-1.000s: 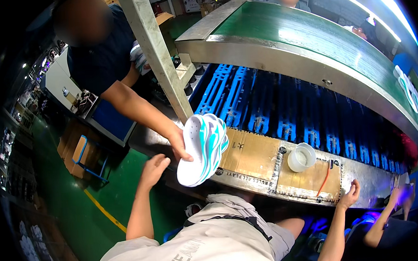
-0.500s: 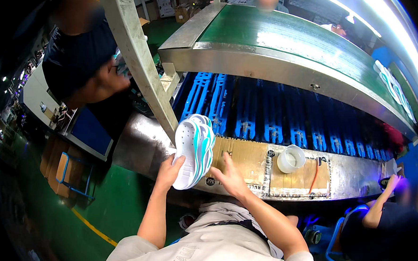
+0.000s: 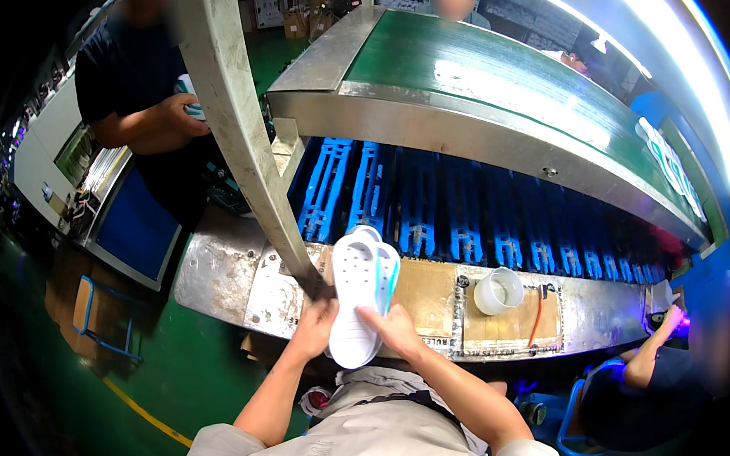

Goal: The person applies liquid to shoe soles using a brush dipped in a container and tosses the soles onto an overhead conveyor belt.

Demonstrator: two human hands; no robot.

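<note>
Between my hands is a small stack of white foam shoe soles (image 3: 354, 311), with turquoise along their sides and small holes across the upper part. The stack stands upright, tilted over the near edge of the metal bench. My left hand (image 3: 314, 330) grips its left edge low down, the fingers partly hidden behind. My right hand (image 3: 395, 332) closes on the lower right side, thumb laid across the white face. How many soles are in the stack is hard to tell.
A slanting metal post (image 3: 245, 143) rises just beyond my left hand. Cardboard, a white plastic cup (image 3: 498, 292) and a red strip (image 3: 536, 318) lie on the bench (image 3: 588, 319). Blue clamp racks (image 3: 417, 225) sit under a green conveyor (image 3: 488, 65). Co-workers are left, far and right.
The soles have come nearer and turned more upright, facing me. My right hand, open and apart from the stack before, is now closed on it. My view has shifted slightly.
</note>
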